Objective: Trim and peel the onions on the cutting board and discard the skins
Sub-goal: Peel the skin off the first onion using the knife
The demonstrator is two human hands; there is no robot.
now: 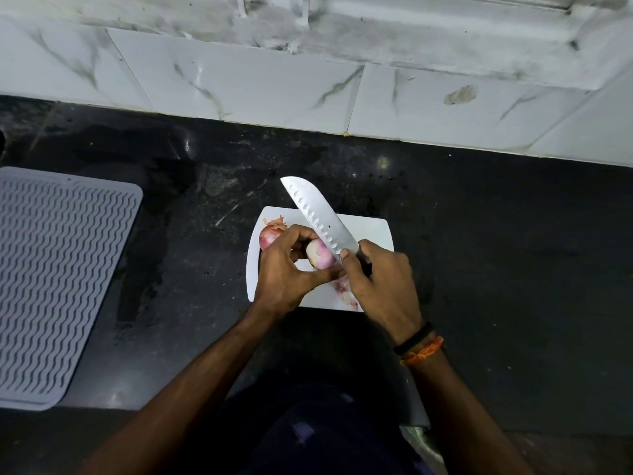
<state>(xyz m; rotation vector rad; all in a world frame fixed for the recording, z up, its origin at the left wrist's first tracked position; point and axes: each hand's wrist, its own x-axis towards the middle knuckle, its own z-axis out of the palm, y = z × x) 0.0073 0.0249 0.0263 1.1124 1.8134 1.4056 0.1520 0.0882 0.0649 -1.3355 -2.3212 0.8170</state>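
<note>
A small white cutting board (371, 231) lies on the black counter. My left hand (286, 272) grips a pale, partly peeled onion (318, 255) above the board between thumb and fingers. A second onion (268, 237) with its reddish skin on sits at the board's left edge, half hidden behind my left hand. My right hand (380, 286) holds the handle of a wide dimpled knife (313, 214); the blade rests against the held onion's right side and points away to the upper left. Loose skin pieces (346, 292) lie on the board beneath my hands, and a scrap of skin (275, 221) lies near the far left corner.
A grey ribbed drying mat (58, 279) lies on the counter at the left. The marble-patterned tiled wall (274, 87) runs along the back of the black counter (496, 262). The counter's front edge is just below my forearms.
</note>
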